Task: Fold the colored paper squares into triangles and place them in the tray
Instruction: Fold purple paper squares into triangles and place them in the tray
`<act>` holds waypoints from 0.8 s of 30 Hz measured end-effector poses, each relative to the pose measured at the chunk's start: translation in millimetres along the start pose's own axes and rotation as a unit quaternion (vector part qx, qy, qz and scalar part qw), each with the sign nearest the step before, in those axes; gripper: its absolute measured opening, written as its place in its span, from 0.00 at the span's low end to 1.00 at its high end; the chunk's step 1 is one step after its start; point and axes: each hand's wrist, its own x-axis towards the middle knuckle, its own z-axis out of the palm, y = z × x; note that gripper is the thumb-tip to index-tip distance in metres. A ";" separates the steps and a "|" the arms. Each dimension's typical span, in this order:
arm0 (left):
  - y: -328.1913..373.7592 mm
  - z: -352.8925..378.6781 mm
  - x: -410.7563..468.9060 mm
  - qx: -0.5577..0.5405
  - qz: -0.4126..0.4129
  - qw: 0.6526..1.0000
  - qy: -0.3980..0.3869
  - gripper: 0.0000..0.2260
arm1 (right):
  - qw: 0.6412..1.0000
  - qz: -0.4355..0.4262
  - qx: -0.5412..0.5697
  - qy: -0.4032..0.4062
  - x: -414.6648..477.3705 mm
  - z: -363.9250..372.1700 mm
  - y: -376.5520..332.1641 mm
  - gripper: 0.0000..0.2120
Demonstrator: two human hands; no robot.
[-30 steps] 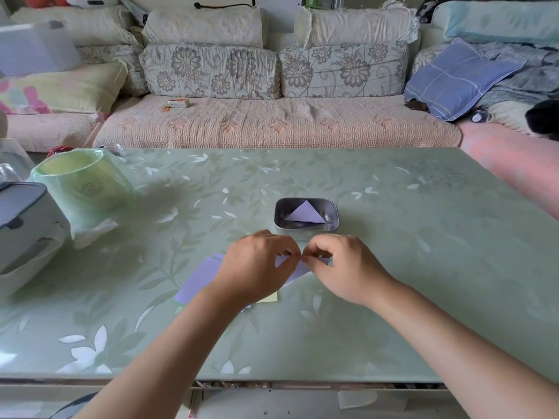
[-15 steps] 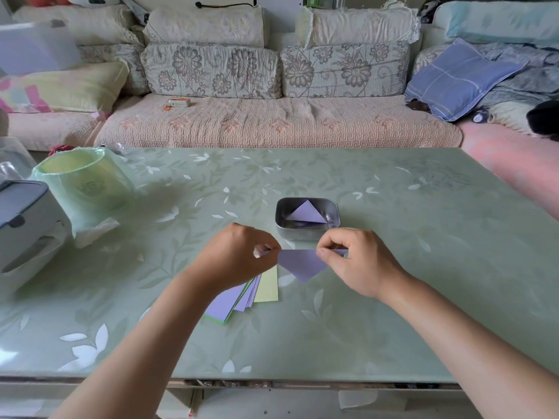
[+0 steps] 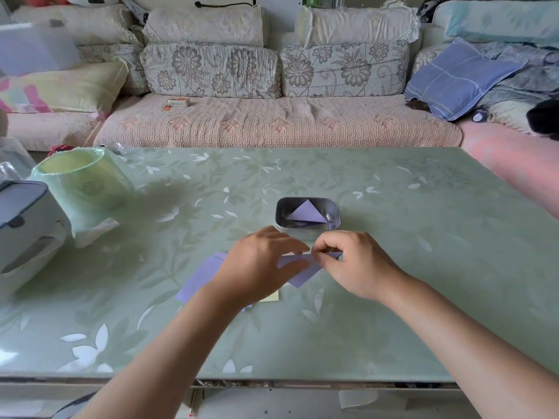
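Observation:
A purple folded paper triangle lies point-down on the green table, just in front of the metal tray. My right hand pinches its top fold edge near the right corner. My left hand lies flat over its left part, fingers stretched toward the right hand. Inside the tray rests another purple folded triangle. A stack of paper squares, purple on top with a yellow corner showing, sits mostly hidden beneath my left hand and wrist.
A pale green bin with a plastic liner stands at the left, beside a grey and white appliance. A sofa with cushions runs behind the green glass table.
The triangle came down from the air onto the table. My left hand let go of its corner and flattened over the paper, moving right to cover the stack again.

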 end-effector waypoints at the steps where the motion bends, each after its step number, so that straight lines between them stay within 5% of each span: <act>1: 2.9 3.2 0.5 0.001 -0.003 1.000 0.000 0.15 | 1.000 -0.001 0.003 -0.005 0.0 0.2 -0.4 0.06; 7: 1.4 -2.0 5.0 0.011 -0.082 0.996 -0.031 0.04 | 0.999 0.015 -0.045 0.014 -1.3 -5.5 5.1 0.07; 17: -13.2 -9.1 4.1 -0.018 -0.160 0.985 -0.066 0.06 | 0.995 0.040 -0.070 0.064 -2.1 -11.0 9.4 0.07; 24: -6.1 -1.1 8.8 -0.214 -0.308 0.924 -0.080 0.05 | 0.994 -0.052 -0.058 0.073 -4.5 1.0 3.4 0.08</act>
